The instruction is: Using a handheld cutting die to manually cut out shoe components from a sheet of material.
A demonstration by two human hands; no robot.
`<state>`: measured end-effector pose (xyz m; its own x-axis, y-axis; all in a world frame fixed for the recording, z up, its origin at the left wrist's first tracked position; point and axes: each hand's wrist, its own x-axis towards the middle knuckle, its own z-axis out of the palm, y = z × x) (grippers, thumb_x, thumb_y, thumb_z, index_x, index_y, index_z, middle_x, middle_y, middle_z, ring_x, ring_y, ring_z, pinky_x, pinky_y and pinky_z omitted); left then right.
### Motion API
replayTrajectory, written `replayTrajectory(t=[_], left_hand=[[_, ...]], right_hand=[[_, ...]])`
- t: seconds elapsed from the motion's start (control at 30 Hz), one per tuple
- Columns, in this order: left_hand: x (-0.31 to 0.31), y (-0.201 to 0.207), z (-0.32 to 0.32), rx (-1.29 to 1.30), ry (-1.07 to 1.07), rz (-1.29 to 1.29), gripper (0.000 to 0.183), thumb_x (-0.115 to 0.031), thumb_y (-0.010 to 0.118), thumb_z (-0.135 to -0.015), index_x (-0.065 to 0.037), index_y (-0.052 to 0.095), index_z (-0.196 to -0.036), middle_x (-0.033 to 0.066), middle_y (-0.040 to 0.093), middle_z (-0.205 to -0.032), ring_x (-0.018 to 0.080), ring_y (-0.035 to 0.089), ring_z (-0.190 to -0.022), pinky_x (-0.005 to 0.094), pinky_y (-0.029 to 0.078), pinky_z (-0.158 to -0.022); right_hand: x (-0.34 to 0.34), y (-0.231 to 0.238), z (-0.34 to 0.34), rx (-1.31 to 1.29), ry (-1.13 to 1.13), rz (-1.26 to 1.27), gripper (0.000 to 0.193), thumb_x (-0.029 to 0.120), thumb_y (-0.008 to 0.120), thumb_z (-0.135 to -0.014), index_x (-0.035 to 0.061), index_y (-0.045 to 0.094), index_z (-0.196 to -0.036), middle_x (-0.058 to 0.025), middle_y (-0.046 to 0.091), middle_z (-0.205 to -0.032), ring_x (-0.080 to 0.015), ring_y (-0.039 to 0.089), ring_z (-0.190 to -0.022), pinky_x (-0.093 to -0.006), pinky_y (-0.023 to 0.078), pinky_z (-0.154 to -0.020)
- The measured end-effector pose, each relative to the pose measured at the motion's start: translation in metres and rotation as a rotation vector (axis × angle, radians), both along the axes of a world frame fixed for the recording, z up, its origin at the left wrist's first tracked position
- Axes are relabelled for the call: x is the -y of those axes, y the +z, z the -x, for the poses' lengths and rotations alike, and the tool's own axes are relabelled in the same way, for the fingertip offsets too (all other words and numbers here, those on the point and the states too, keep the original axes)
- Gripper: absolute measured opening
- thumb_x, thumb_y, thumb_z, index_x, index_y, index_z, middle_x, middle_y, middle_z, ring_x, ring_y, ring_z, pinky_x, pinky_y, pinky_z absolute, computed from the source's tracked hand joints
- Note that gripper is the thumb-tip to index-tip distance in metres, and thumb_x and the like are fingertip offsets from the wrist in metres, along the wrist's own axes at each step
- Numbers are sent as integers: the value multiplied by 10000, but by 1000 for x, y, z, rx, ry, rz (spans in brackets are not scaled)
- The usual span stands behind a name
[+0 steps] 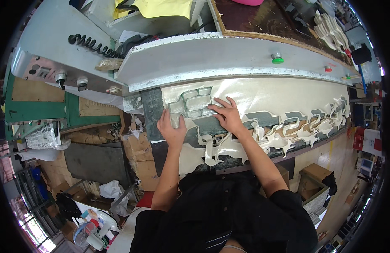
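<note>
A cutting die [198, 102] with thin dark metal outlines and several cells lies flat on a cream-coloured sheet [266, 92] of glossy material. My left hand [172, 130] grips the die's lower left corner, fingers along its outer side and thumb against the inner edge. My right hand [227, 117] holds the die's right edge by thumb and forefinger, its other fingers stretched out over the sheet. Below and to the right, a tangled strip of cut-out scrap [283, 135] hangs along the sheet's near edge, with curved holes showing the dark board [262, 121] underneath.
Behind the sheet runs a grey machine beam [195, 57] with a green button [278, 59] and a red button [328, 68]. A control panel [47, 71] with a coiled black cable [94, 48] stands at the left. Cut pieces [329, 31] are stacked at the far right.
</note>
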<state>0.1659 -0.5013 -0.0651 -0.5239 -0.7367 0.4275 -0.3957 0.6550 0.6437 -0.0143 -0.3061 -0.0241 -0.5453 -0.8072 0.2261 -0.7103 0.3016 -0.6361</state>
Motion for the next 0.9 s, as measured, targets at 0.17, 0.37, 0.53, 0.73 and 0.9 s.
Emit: replayTrajectory(t=[0.17, 0.37, 0.53, 0.73, 0.9], left_hand=[[2, 0, -3, -7, 3, 20, 625, -186, 866, -822, 32, 647, -1366, 268, 676, -1365, 419, 646, -1250, 530, 420, -1116], [-14, 36, 5, -264, 80, -47, 567, -155, 863, -846, 30, 648, -1337, 254, 693, -1306, 428, 665, -1190, 474, 474, -1066], [-43, 68, -43, 3, -536, -401, 336, -147, 868, -858, -23, 719, -1132, 193, 745, -1124, 361, 715, -1057, 427, 567, -878], [-98, 76, -22, 231, -979, -364, 431, -256, 895, -840, -49, 750, -1190, 160, 721, -1124, 378, 681, -1088, 448, 545, -973], [-98, 74, -11, 197, -848, -301, 400, -147, 872, -808, -46, 749, -1175, 167, 647, -1054, 407, 631, -1076, 478, 525, -965]], right_hand=[[1, 0, 0, -1, 32, -14, 385, 105, 767, -929, 209, 764, -1300, -8, 788, -1235, -246, 608, -1403, -544, 292, -1265], [2, 21, 3, 108, -45, 70, 431, 121, 798, -914, 153, 741, -1340, -62, 770, -1292, -299, 601, -1389, -513, 351, -1248], [-24, 58, 30, 362, -212, 180, 288, 157, 848, -914, 46, 794, -1175, -106, 821, -1004, -222, 771, -976, -316, 583, -872], [-43, 138, 159, 323, -236, 231, 225, 199, 830, -944, -10, 809, -864, -51, 766, -707, -81, 700, -688, -291, 561, -647], [-44, 129, 116, 325, -152, 147, 218, 219, 843, -928, 6, 808, -904, -42, 775, -780, -82, 711, -763, -279, 565, -708]])
